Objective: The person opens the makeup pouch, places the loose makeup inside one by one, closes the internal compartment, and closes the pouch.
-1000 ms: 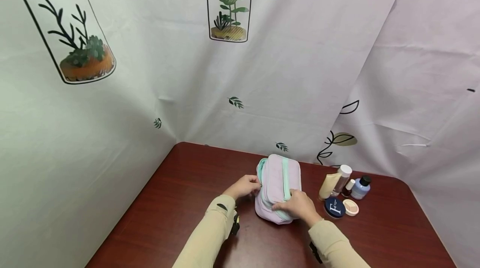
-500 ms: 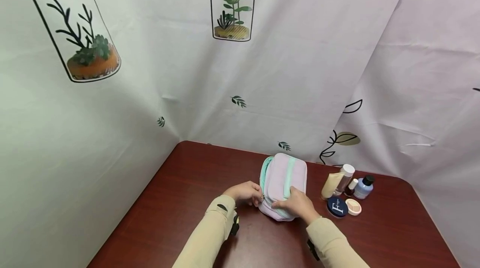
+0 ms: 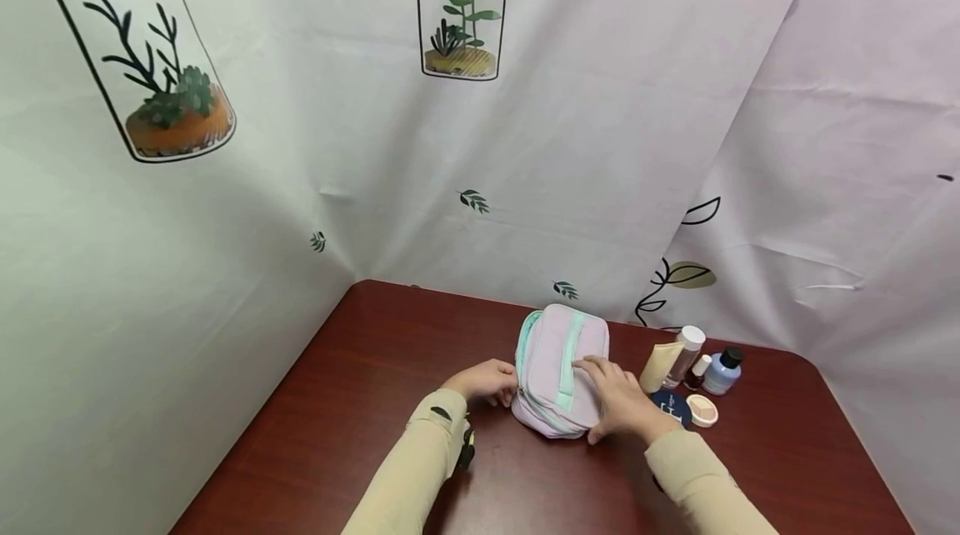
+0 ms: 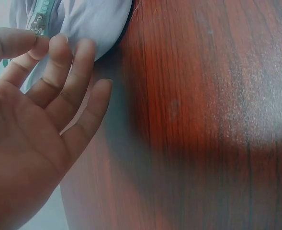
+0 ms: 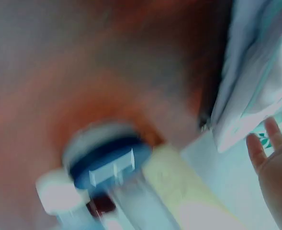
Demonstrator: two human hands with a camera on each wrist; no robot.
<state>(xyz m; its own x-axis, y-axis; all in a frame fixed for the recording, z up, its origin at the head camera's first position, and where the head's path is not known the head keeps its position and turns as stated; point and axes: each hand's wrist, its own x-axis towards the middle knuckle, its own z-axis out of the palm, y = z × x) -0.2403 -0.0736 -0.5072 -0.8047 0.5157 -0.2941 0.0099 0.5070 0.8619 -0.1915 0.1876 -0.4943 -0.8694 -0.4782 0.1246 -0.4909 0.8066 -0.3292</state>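
A lilac cosmetic bag [image 3: 551, 360] with mint trim stands on the table, its mint-lined left side partly unzipped. My left hand [image 3: 483, 382] is at the bag's left edge. In the left wrist view, its thumb and index finger pinch the zipper pull [image 4: 38, 24], while the other fingers spread loosely. My right hand [image 3: 618, 397] hovers over the bag's right front with spread, relaxed fingers; whether it touches the fabric I cannot tell. The mint carry strap [image 3: 568, 360] runs down the bag's face beside its fingertips.
Right of the bag stand a cream tube [image 3: 660, 367], a white-capped bottle [image 3: 688, 343], a small nail polish bottle [image 3: 698, 372] and a blue black-capped bottle [image 3: 723, 371]. In front lie a navy round compact [image 3: 671, 404] and a small powder palette [image 3: 702, 410]. Fabric walls enclose the table [image 3: 360, 385].
My right hand has let go of the bag's front and moved right, its fingers spreading. The left hand, having slid slightly toward me along the zipper, stays at the bag's left edge.
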